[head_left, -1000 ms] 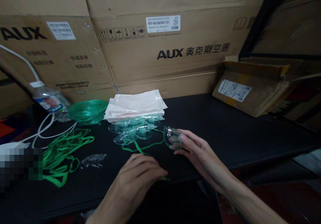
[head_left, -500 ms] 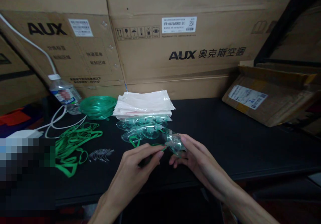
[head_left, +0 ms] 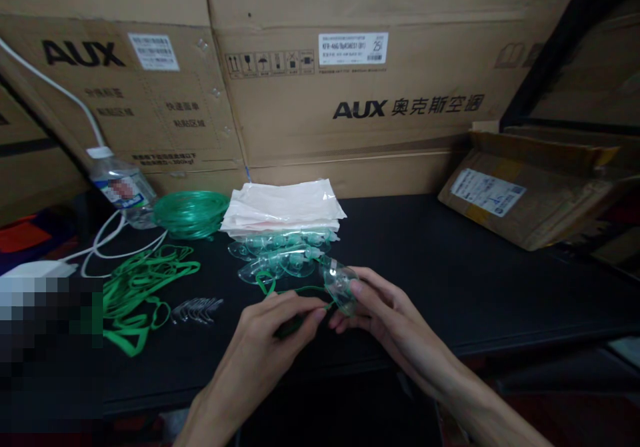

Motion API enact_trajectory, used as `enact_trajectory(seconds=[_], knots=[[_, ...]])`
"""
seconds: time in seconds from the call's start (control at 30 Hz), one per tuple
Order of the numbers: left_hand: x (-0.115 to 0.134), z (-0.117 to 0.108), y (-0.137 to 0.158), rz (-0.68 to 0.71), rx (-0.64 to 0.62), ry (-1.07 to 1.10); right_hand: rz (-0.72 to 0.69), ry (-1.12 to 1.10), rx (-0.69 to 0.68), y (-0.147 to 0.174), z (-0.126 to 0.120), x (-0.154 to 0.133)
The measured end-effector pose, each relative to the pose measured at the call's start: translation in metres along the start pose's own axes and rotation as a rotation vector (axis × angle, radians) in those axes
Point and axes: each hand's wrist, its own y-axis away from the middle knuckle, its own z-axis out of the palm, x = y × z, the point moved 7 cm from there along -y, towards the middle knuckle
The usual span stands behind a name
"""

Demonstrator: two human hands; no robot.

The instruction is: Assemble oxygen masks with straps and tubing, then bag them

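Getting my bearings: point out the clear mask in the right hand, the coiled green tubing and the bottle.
Clear mask point(head_left: 338, 285), head view: its transparent shell.
Coiled green tubing point(head_left: 190, 217), head view: middle of the loops.
Bottle point(head_left: 123, 188), head view: its label.

From here, mask point(head_left: 340, 289): clear smooth plastic, glossy; strip point(head_left: 333, 269) on it shiny, metal-looking. Green strap point(head_left: 271, 289): matt, cloth-like. Coiled tubing point(head_left: 190, 215): glossy plastic. White packets point(head_left: 283, 203): papery, filmy sheen. Tabletop point(head_left: 400, 247): matt black. Big carton point(head_left: 280, 123): dull cardboard.

I have masks point(head_left: 287, 260) before the packets point(head_left: 283, 205), a coil point(head_left: 190, 213) and bottle point(head_left: 123, 192) to their left, a box point(head_left: 527, 210) right, a carton point(head_left: 395, 77) behind.
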Motion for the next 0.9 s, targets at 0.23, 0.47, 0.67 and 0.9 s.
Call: enact_trajectory(seconds=[0.23,0.47,0.67,0.9], knots=[[0.0018,-0.0011,-0.0015,0.02,0.012,-0.021,0.0,0.016,0.009,-0.0007,0.0003,-0.0013],[0.0026,-0.0037,-0.0014,0.021,0.038,-0.027,-0.008,0.045,0.0,-0.0001,0.0002,-0.0005],[0.002,-0.0006,-0.0022,0.023,0.005,-0.028,-0.006,0.083,-0.004,0.0001,0.0005,-0.0002],[0.0006,-0.0001,-0.0022,0.03,-0.002,0.004,-0.072,0.242,0.045,-0.0015,-0.0059,-0.0028]])
